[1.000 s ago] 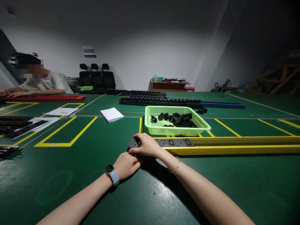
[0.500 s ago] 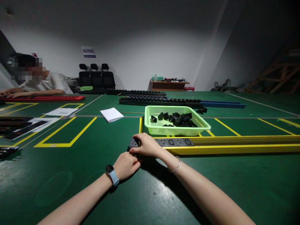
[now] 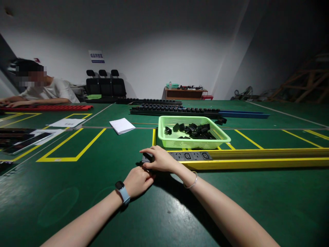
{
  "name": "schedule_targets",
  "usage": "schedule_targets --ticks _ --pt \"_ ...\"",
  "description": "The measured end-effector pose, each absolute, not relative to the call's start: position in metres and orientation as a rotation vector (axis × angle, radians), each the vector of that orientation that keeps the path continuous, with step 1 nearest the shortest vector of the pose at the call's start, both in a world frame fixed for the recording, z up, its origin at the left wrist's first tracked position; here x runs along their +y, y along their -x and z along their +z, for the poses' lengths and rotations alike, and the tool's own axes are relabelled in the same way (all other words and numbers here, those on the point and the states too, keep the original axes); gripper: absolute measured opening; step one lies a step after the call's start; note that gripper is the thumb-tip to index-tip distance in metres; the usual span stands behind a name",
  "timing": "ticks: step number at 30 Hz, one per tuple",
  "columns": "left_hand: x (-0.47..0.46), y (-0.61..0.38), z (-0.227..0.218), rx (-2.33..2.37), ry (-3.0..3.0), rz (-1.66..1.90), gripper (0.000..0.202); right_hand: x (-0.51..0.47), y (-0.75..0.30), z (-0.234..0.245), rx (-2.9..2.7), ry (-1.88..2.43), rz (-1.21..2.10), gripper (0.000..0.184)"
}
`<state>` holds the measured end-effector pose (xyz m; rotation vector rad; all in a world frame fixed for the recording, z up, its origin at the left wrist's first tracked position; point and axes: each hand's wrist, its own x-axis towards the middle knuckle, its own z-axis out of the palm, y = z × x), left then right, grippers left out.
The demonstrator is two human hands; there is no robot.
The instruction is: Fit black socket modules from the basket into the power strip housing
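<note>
My right hand [image 3: 161, 159] reaches over the left end of a yellow metal channel [image 3: 231, 165]. Its thumb and forefinger span a dark grey socket module [image 3: 147, 158] there, the forefinger stretched out toward the far side. More socket modules [image 3: 191, 156] sit in a row inside the channel, to the right of my right hand. My left hand [image 3: 139, 181] is closed just below the channel's left end, against the near side of the module. Its fingertips are tucked under, so what they grip is hidden.
Behind the channel stands a light green basket [image 3: 194, 141] of loose black parts. White paper [image 3: 122, 126] lies left of it. Black socket strips [image 3: 174, 111] stretch across the far table. At the far left, a person [image 3: 58, 90] leans over a red channel [image 3: 61, 108].
My right forefinger has straightened and lifted outward from its curled position over the socket module. My left hand has hardly moved, and the channel and basket have stayed in place.
</note>
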<state>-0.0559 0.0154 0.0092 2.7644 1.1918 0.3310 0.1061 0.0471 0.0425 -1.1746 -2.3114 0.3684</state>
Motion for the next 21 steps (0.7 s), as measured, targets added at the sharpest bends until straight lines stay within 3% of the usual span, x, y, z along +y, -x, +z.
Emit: schedule_targets --ticks 21 --pt "0.0165 0.0564 0.006 1.187 -2.8 0.312 0.038 0.049 -0.1054 0.0384 -2.359 1.153 0.324 0.048"
